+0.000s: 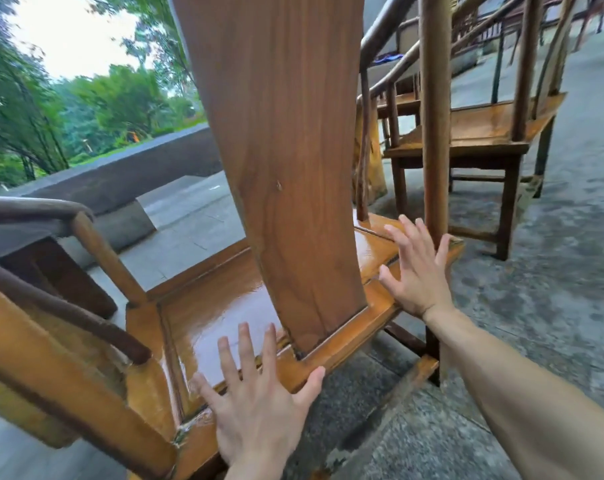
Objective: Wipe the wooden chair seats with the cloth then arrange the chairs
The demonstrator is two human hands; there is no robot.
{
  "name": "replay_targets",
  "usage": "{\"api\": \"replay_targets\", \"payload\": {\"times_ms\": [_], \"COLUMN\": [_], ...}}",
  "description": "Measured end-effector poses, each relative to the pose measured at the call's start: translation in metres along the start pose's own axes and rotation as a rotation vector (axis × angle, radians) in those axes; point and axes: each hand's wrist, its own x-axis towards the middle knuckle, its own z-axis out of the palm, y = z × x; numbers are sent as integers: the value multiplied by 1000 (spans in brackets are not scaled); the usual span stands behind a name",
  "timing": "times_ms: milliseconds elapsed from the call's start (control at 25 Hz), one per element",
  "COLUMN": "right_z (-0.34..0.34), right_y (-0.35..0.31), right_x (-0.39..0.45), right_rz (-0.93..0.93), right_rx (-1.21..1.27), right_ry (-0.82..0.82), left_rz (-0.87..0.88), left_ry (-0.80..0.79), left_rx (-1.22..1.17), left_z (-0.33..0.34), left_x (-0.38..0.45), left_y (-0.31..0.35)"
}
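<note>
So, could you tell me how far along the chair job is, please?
Wiping looks done: the glossy orange-brown wooden seat shines wet, and neither hand holds a cloth. In hand: the left hand and right hand, fingers spread, press its rear rail, seemingly positioning it. Left: the second wooden armchair behind may need arranging.

Grey stone paving (553, 271) fills the right side and bottom of the frame, speckled and damp-looking. In the middle left a low dark stone wall (127, 168) runs across, with flat grey slabs (189, 209) below it. Green trees (86, 109) crowd the upper left under a pale, washed-out sky (68, 29). Something small and blue (388, 58) lies at upper centre-right, too blurred to identify.
</note>
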Motion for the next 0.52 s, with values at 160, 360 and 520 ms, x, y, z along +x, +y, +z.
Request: {"api": "replay_targets", "payload": {"times_ms": [160,360,520], "right_z": [-6,-39,-107], "right_y": [-5,-39,-65], "right_x": [-8,-41,-49], "right_rz": [92,170,58], "right_rx": [-57,-105,-287], "right_ry": [-14,-28,-164], "left_rz": [23,36,78], "left_ry": [10,-68,-144], "left_rx": [-59,-70,-212], "left_z": [3,-3,-20], "left_x": [-1,-1,-9], "left_y": [-2,-4,-14]}}
